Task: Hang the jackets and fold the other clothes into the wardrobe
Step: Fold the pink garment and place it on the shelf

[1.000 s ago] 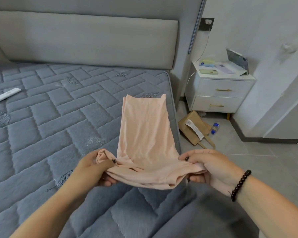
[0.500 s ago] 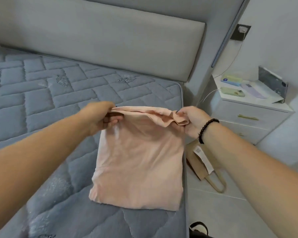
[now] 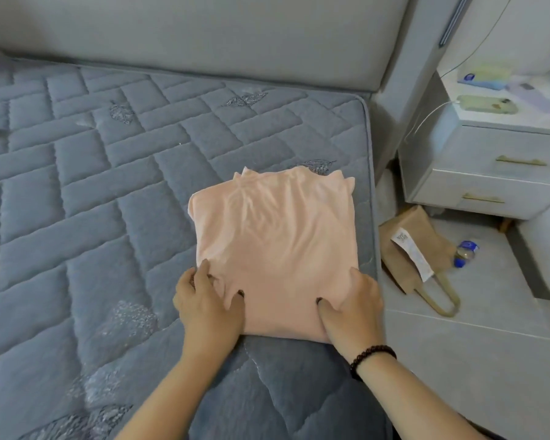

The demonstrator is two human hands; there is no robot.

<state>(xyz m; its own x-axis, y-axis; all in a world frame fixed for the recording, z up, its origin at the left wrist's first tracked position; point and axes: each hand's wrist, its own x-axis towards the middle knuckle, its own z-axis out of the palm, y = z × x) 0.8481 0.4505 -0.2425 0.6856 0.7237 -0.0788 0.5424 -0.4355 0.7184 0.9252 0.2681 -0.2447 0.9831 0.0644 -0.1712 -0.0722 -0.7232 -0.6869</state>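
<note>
Peach cotton, that is what the person has under both hands: a folded peach garment point(image 3: 275, 246) lying flat on the grey quilted mattress point(image 3: 108, 201), close to the mattress's right edge and well short of the padded headboard point(image 3: 204, 36). From the head view, the only one there is, the cloth sits as a squarish packet with a few uneven corners poking out at its far edge.

Its near corners are where the hands are. The left hand point(image 3: 208, 301) lies on the near left corner, fingers spread and fairly straight, thumb resting on the fabric; whether the fingertips tuck under the edge I cannot tell. The right hand point(image 3: 353, 304), with a dark bead bracelet point(image 3: 373, 357) at the wrist, presses on the near right corner in the same manner, thumb laid across the cloth. Neither hand is plainly pinching anything.

To my eye the step in hand is the folding of one of the non-jacket clothes, and the fold looks nearly finished. No wardrobe shows in this view. The next move likely calls for one more smoothing or halving, then sliding both hands beneath the packet to lift it level so it keeps its shape.

Beside the bed stand a white nightstand point(image 3: 489, 173), a brown paper bag point(image 3: 416, 249) and a small bottle point(image 3: 465, 252) on the floor.
</note>
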